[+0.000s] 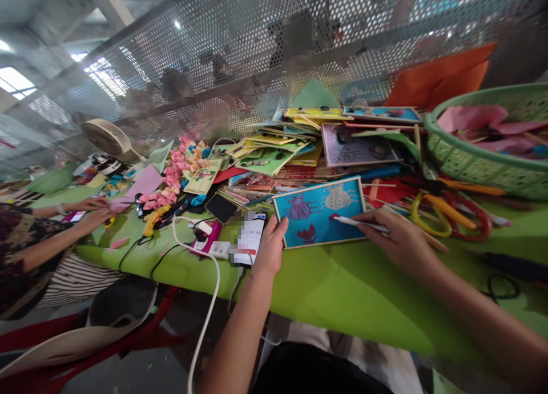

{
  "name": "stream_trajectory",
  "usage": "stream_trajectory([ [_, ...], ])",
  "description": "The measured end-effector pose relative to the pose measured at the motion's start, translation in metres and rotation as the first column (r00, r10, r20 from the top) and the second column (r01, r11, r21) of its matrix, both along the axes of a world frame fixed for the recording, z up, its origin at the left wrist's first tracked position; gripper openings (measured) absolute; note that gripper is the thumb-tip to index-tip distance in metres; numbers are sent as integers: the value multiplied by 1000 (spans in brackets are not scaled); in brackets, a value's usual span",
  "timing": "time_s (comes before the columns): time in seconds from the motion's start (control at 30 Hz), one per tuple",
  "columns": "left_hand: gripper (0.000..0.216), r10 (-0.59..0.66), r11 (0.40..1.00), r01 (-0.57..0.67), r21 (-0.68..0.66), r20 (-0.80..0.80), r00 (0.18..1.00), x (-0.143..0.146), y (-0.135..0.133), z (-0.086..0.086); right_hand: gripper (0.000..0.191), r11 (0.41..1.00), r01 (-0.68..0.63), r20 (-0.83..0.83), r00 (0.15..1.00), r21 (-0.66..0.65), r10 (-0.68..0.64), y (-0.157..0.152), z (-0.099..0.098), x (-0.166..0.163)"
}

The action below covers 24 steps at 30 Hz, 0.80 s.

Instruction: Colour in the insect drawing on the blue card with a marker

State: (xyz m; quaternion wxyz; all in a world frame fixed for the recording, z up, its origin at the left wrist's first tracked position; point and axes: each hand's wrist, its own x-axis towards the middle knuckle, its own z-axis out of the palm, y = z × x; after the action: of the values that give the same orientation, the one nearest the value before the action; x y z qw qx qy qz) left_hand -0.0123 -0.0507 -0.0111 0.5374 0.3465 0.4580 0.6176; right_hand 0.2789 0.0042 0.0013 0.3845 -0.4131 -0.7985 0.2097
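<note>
My left hand (270, 246) grips the left edge of a blue picture card (320, 229) bordered with thin wooden sticks. On the card are a purple beetle drawing (298, 206), a silvery bug drawing (337, 197) and a dark red tulip-like shape (306, 234). Fingers of my right hand (396, 234) are closed round a slim white pen (357, 221). Its dark pink tip lies over the card's blue middle; whether it touches the surface I cannot tell. Behind the card rises a pile of similar framed cards (274, 160).
Scissors (466, 214) and a green basket (475, 160) stand at the right. A lit phone (248, 240), a dark phone (221, 208), a power strip (209, 240) and a white cable (216, 285) lie left of the card. A co-worker's hands (92, 205) work at far left.
</note>
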Motion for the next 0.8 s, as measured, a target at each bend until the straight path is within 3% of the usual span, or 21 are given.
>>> stream_trajectory([
  [0.8, 49, 4, 1000, -4, 1, 9, 1000, 1, 0, 3, 27, 1000, 16, 16, 1000, -8, -16, -1, 3, -2],
])
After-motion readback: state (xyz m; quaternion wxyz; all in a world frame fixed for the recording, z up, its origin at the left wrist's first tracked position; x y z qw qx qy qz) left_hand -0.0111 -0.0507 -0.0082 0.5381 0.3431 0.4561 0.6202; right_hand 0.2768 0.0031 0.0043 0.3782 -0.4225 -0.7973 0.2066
